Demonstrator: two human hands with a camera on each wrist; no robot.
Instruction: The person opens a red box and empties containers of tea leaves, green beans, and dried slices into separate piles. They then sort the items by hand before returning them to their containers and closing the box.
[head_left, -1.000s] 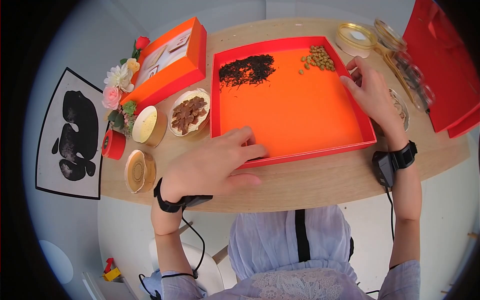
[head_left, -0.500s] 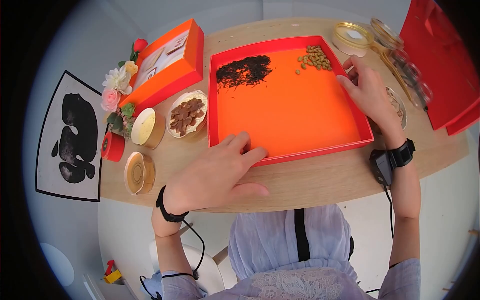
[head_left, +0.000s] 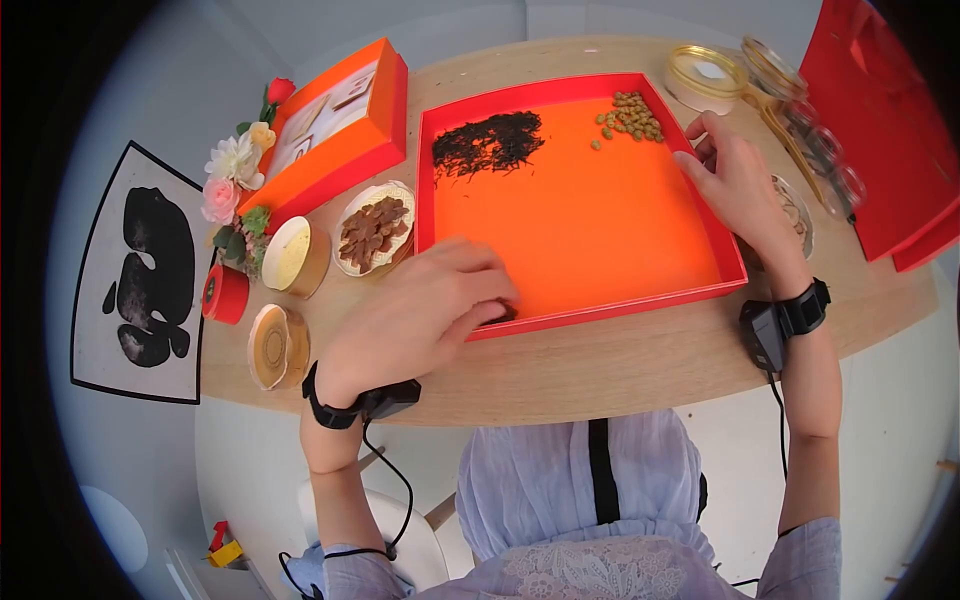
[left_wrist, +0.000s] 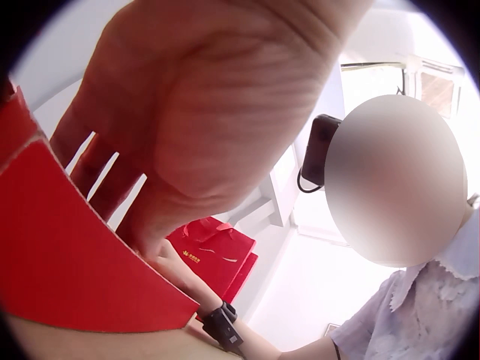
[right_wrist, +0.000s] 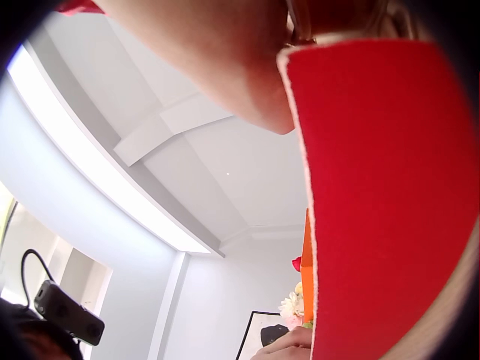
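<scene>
At the near left corner of the shallow red box [head_left: 598, 315] with an orange floor, my left hand [head_left: 420, 310] reaches over the wall. Its fingers bend down into the box, and something dark shows beside the fingertips; whether they hold it I cannot tell. The left wrist view has the fingertips hidden behind the red wall [left_wrist: 67, 255]. My right hand [head_left: 740, 185] grips the right wall, thumb on the inner side. Inside the box, dark shredded leaves [head_left: 490, 142] lie in the far left corner and olive-green balls [head_left: 632, 118] in the far right corner.
Left of the box stand a bowl of brown flakes [head_left: 375, 235], a yellowish cup [head_left: 297, 255], another cup [head_left: 278, 345], a red tin [head_left: 227, 293], flowers [head_left: 235, 165] and an orange-red box [head_left: 335, 130]. Gold-rimmed containers [head_left: 705, 75] and a red bag [head_left: 885, 140] are at right.
My left hand has shifted slightly left and inward over the near left corner, its thumb drawn in toward the fingers. The right hand keeps its place on the right wall.
</scene>
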